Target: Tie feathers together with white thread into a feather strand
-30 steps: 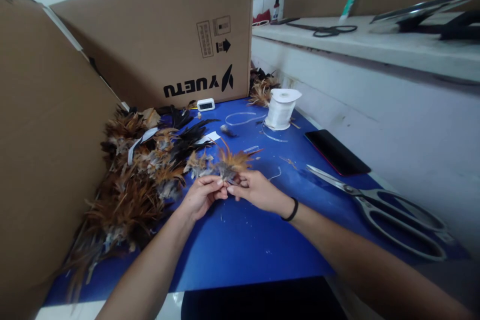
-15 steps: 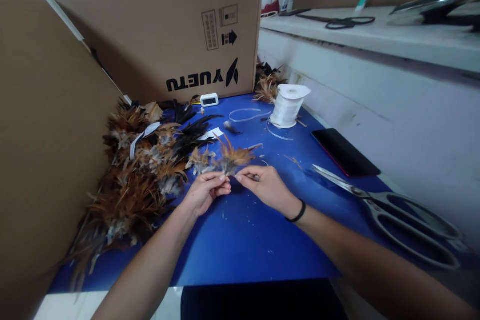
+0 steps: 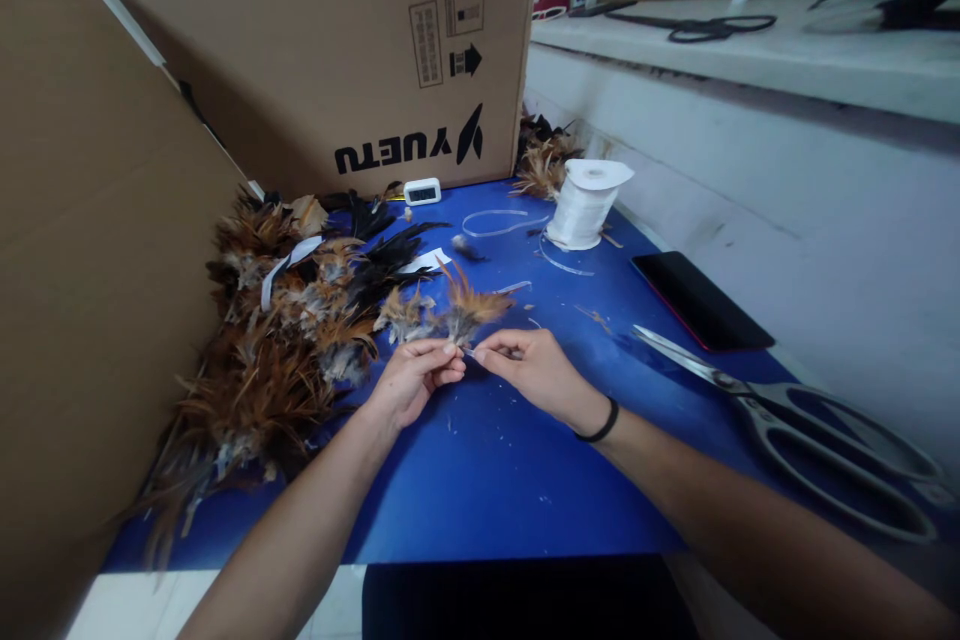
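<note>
In left hand, orange-grey feathers

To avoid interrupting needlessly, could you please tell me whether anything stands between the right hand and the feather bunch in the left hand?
Nothing visible blocks it: the right hand is just beside the base of the feather bunch, which the left hand pinches, with only a thin pale strand seemingly spanning the gap.

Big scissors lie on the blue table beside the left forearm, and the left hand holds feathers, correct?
Not quite: the head view shows the big scissors beside the right forearm. They are on the blue table, and the left hand holds feathers.
</note>
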Demonstrator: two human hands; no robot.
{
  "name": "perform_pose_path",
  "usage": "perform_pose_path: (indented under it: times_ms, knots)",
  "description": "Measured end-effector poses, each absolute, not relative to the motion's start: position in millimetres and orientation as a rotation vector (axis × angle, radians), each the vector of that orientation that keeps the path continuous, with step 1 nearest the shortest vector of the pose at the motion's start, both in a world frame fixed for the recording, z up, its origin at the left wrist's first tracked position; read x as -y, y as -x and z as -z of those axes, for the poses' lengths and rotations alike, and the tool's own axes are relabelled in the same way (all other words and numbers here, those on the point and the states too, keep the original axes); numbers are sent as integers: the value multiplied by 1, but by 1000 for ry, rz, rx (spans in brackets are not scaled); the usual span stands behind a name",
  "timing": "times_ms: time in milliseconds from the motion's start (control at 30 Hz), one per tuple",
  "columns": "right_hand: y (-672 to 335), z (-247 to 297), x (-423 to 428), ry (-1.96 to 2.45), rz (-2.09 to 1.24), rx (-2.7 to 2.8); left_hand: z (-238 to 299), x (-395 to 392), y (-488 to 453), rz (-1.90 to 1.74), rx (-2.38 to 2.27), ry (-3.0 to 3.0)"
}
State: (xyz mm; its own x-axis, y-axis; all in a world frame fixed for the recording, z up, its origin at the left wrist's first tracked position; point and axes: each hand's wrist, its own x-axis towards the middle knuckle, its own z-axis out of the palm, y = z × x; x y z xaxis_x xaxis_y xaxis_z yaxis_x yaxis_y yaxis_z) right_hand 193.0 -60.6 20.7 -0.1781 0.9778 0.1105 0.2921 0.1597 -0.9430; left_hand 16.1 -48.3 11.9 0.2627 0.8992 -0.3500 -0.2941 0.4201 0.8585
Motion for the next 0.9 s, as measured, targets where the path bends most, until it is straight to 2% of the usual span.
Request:
perform_pose_path:
  times_ms: [300, 400, 567, 633, 700, 767, 833, 900]
  knots:
    - [-195, -21, 61, 1287, -971, 1756, -9, 51, -19, -1028, -1029, -1034]
    - [-198, -26, 67, 1241, -634, 1989, -9, 50, -18, -1061, -1114, -1333]
    - [-196, -42, 76, 1147, 151, 2400, -16, 54, -18, -1056, -1220, -1876]
    - [-194, -54, 75, 1094, 305, 2516, -19, 58, -20, -1012, -1199, -1988]
    - [-192, -67, 67, 1044, 293, 2632, -22, 61, -20, -963, -1146, -2065]
    - [-190, -79, 53, 1016, 127, 2717, -24, 63, -20, -931, -1084, -2077]
    - [-192, -86, 34, 1004, -192, 2707, -27, 62, -18, -915, -1031, -2004]
    - [-195, -84, 15, 927, -655, 2635, -29, 61, -15, -907, -976, -1887]
